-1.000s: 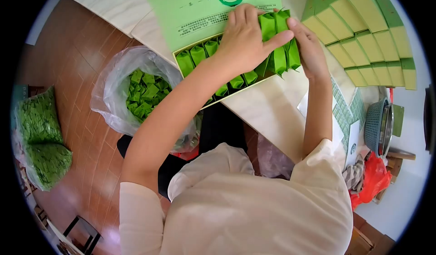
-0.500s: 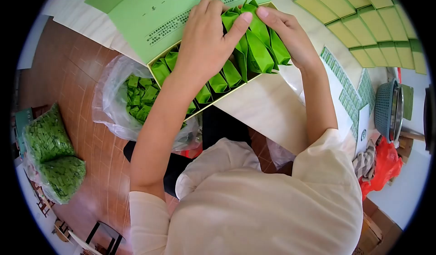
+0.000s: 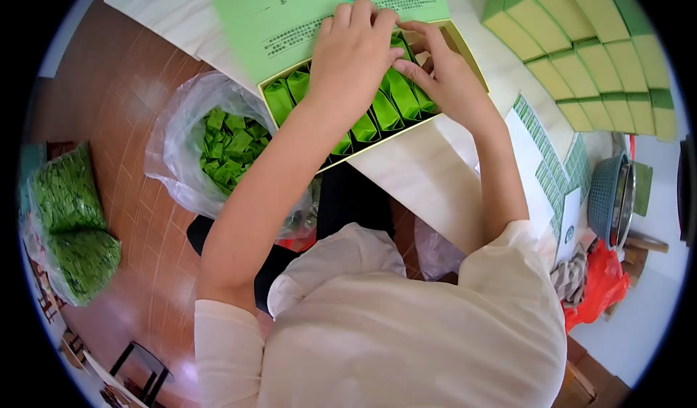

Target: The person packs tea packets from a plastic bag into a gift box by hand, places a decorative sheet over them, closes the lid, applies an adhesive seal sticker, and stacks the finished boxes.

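Observation:
A pale green box [image 3: 377,141] lies open on the table, its printed lid [image 3: 276,19] tilted back behind it. Shiny green foil packets [image 3: 388,110] stand in a row inside. My left hand [image 3: 352,63] reaches over the row, its thumb and curled fingers closed about packets near the back. From the right, my right hand [image 3: 446,78] pinches the same packets, thumb in front and index finger behind. Both thumbs nearly meet there. My hands partly cover the packets, so some fingertips are hidden.
An open clear plastic bag [image 3: 170,161] of small green packets stands left of my lap. Filled bags [image 3: 76,219] lie on the floor further left. Stacked green boxes [image 3: 588,52], sticker sheets [image 3: 555,172] and a blue basket [image 3: 604,194] are at the right.
The group of packets held raised above the box's right part has gone down into the box. Both hands have lowered with it, and the box appears further right in view.

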Demonstrator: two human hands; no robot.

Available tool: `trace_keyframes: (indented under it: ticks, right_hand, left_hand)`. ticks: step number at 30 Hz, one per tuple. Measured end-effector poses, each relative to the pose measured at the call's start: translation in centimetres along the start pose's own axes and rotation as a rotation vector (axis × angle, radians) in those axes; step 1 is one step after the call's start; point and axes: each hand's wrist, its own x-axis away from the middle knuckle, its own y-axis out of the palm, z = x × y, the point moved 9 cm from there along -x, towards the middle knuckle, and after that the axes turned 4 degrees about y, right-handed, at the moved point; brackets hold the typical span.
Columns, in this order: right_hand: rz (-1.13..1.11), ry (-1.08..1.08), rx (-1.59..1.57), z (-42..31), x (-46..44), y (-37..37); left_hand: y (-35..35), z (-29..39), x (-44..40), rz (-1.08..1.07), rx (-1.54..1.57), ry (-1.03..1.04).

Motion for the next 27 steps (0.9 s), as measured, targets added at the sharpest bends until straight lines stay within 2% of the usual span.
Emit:
trace_keyframes:
  ticks: [3,5,6,8,10,14,16,18,19,21,22,23,26,27]
  right_hand:
    - [0.041,-0.017,0.004,-0.5,0.4,-0.2]
    - [0.092,0.091,-0.095,-0.1,0.5,-0.9]
    - [0.075,0.082,-0.084,-0.4,0.6,-0.9]
    - [0.234,0.179,-0.016,0.3,1.1,-2.6]
    - [0.387,-0.076,0.134,-2.1,2.0,-4.0]
    - [0.522,-0.237,-0.025,-6.8,5.9,-3.3]
    - [0.416,-0.474,-0.235,-10.3,8.4,-0.5]
    - [0.240,-0.661,-0.416,-13.7,10.5,5.3]
    - [0.026,-0.693,-0.323,-16.7,10.9,9.4]
    - [-0.333,-0.502,-0.358,-17.4,10.5,18.1]
    - [-0.478,-0.286,-0.308,-15.9,10.4,22.8]
    - [-0.501,-0.154,-0.295,-14.1,10.0,26.8]
    - [-0.458,-0.197,-0.110,-9.6,7.3,35.5]
    - [-0.469,-0.177,-0.057,-7.9,6.2,38.2]
  left_hand:
    - [-0.7,-0.6,0.4,-0.023,0.056,-0.026]
    - [-3.6,-1.1,1.7,0.133,0.332,-0.036]
    - [-4.9,-1.6,2.8,0.144,0.330,-0.053]
    - [-8.2,-4.8,6.6,0.263,0.608,-0.241]
    - [-9.4,-8.3,13.0,0.440,0.688,-0.454]
    - [-8.5,-13.8,28.4,0.519,0.691,-0.885]
    - [-7.6,-15.5,36.4,0.587,0.757,-1.131]
    - [-7.5,-16.6,43.1,0.590,0.662,-1.252]
    - [-7.3,-16.8,45.0,0.588,0.658,-1.271]
    - [-6.4,-17.3,48.8,0.541,0.601,-1.404]
    - [-5.2,-17.7,49.9,0.513,0.638,-1.404]
    - [-3.7,-17.8,50.2,0.469,0.711,-1.415]
    - [3.2,-18.1,51.8,0.264,0.878,-1.410]
    - [4.4,-18.1,52.3,0.279,0.882,-1.434]
